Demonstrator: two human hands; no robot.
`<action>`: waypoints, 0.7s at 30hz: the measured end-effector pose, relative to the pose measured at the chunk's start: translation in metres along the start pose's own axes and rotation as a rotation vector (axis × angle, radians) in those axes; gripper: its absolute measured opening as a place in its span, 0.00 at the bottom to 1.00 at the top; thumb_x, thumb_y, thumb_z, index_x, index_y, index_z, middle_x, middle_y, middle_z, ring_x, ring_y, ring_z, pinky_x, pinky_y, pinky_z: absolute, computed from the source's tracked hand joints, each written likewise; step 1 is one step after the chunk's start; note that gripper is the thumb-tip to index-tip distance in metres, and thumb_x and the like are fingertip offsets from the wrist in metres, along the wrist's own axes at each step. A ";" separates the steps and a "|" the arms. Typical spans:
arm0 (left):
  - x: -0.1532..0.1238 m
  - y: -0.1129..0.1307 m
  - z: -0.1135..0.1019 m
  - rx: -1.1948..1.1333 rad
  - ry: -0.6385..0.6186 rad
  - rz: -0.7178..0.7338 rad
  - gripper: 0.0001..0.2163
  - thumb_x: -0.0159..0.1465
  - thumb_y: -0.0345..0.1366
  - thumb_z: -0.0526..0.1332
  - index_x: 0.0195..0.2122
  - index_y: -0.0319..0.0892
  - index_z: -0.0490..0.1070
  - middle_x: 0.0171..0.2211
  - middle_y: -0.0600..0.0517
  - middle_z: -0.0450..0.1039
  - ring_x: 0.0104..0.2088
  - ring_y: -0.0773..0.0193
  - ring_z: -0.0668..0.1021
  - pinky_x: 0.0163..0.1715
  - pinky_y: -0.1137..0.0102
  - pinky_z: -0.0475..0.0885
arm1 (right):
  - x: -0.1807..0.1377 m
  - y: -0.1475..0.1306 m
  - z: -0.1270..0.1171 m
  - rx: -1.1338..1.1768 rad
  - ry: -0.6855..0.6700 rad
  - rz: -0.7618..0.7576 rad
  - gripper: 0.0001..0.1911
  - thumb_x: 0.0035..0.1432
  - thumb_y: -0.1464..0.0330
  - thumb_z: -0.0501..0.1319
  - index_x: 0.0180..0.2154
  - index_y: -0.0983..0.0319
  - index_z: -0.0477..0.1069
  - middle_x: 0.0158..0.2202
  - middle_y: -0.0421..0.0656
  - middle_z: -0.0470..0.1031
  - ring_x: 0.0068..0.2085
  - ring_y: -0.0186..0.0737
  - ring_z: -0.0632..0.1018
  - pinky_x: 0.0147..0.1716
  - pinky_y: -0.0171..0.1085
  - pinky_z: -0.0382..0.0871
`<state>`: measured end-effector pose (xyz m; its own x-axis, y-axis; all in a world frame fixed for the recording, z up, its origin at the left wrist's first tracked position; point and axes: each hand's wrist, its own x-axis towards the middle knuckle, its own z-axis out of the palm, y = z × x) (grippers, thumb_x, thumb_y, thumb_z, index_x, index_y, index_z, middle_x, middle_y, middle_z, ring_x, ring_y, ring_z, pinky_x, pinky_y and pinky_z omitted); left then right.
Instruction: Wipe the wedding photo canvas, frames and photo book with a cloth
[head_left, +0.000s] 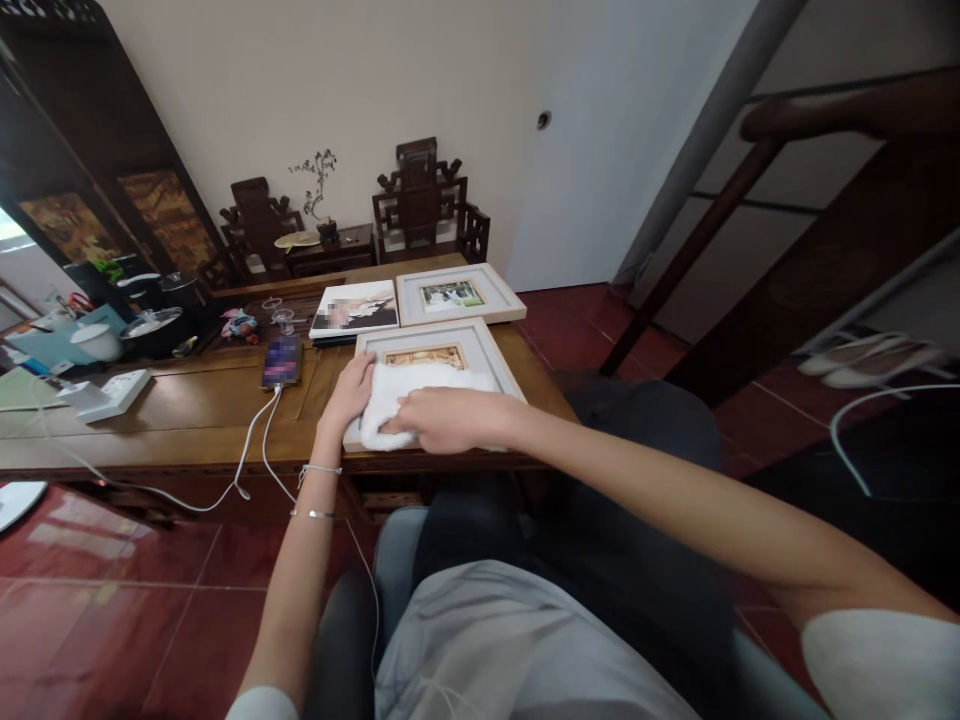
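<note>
A white-framed picture (471, 347) lies flat at the near edge of the wooden table (187, 410). A white cloth (420, 385) is spread over its lower half. My right hand (442, 418) lies on the cloth, fingers pressed down together on it. My left hand (351, 390) rests on the frame's left edge, fingers curled over the border beside the cloth.
Behind it lie a second white frame (457, 293) and an unframed photo print (355, 308). A phone (282, 361) on a white charging cable, small plastic cups (283, 320), a power strip (120, 389) and kitchen items sit to the left. Carved chairs stand by the far wall; stairs rise at right.
</note>
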<state>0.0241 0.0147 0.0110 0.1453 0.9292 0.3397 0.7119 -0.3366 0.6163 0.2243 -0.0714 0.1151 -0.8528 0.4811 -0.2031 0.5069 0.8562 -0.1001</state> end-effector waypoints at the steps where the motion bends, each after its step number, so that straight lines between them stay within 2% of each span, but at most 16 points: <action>1: 0.000 -0.002 0.000 -0.006 0.005 0.007 0.20 0.69 0.34 0.50 0.59 0.35 0.69 0.63 0.41 0.66 0.66 0.55 0.66 0.67 0.61 0.58 | 0.005 -0.007 0.004 -0.032 0.042 0.016 0.23 0.59 0.78 0.53 0.52 0.61 0.75 0.46 0.52 0.79 0.45 0.48 0.79 0.38 0.37 0.67; 5: 0.000 -0.008 0.000 -0.019 0.008 0.024 0.20 0.68 0.33 0.51 0.59 0.37 0.69 0.64 0.42 0.66 0.65 0.55 0.67 0.65 0.61 0.61 | 0.019 -0.024 0.019 -0.158 0.153 0.055 0.18 0.61 0.78 0.52 0.47 0.69 0.76 0.45 0.57 0.79 0.48 0.54 0.79 0.42 0.42 0.67; 10: 0.001 -0.008 -0.001 0.044 0.005 0.044 0.19 0.68 0.33 0.51 0.59 0.39 0.70 0.63 0.44 0.67 0.65 0.56 0.67 0.67 0.60 0.57 | -0.005 -0.006 0.013 -0.109 0.088 0.094 0.18 0.61 0.77 0.52 0.45 0.65 0.78 0.42 0.55 0.80 0.44 0.51 0.80 0.39 0.40 0.67; 15: 0.002 -0.002 0.001 0.014 -0.002 -0.004 0.21 0.71 0.39 0.48 0.59 0.36 0.69 0.64 0.42 0.66 0.67 0.56 0.65 0.68 0.59 0.54 | -0.031 0.002 0.001 -0.105 0.029 0.200 0.18 0.60 0.78 0.53 0.43 0.64 0.79 0.41 0.55 0.80 0.43 0.50 0.80 0.37 0.39 0.66; 18: 0.000 0.000 0.001 -0.056 0.013 -0.056 0.21 0.72 0.41 0.46 0.59 0.37 0.69 0.64 0.43 0.65 0.67 0.56 0.64 0.68 0.58 0.53 | -0.015 -0.010 0.003 -0.098 0.054 0.167 0.17 0.61 0.77 0.52 0.44 0.64 0.78 0.42 0.54 0.80 0.43 0.50 0.80 0.38 0.39 0.67; 21: -0.002 0.001 -0.002 -0.148 0.030 -0.057 0.22 0.72 0.42 0.46 0.59 0.38 0.69 0.63 0.43 0.67 0.64 0.56 0.68 0.66 0.60 0.60 | 0.014 -0.024 0.014 -0.110 0.166 0.127 0.17 0.62 0.76 0.52 0.46 0.64 0.77 0.44 0.54 0.80 0.46 0.50 0.80 0.39 0.41 0.68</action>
<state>0.0232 0.0119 0.0126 0.0853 0.9433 0.3209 0.6090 -0.3043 0.7325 0.2021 -0.0884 0.1013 -0.7967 0.6028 -0.0435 0.6024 0.7978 0.0243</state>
